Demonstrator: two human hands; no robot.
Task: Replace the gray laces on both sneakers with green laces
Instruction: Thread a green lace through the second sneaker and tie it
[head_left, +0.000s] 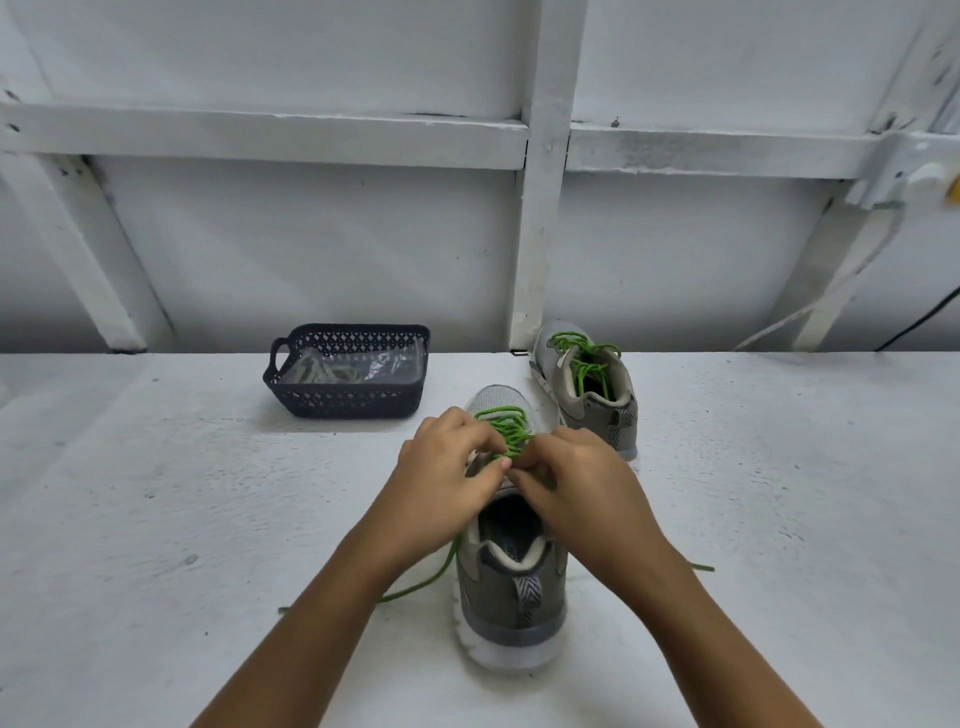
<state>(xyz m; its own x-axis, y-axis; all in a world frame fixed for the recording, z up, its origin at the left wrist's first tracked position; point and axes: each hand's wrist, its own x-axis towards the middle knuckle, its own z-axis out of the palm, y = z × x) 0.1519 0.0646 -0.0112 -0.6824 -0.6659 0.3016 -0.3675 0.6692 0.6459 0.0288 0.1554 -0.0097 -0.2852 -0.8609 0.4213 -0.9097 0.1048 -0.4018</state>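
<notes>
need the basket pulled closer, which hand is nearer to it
Left. The left hand pinches the green lace, right of the basket and closer to the person; the right hand pinches it too, farther right.

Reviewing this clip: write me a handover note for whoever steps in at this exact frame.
Left hand and right hand: both pinch the green lace over the upper eyelets of the near sneaker.
Its loose ends trail on the table on either side.
Done: the far sneaker carries green laces; gray laces lie in the dark basket.
Left: finish threading the near sneaker, then probably tie it.
</notes>
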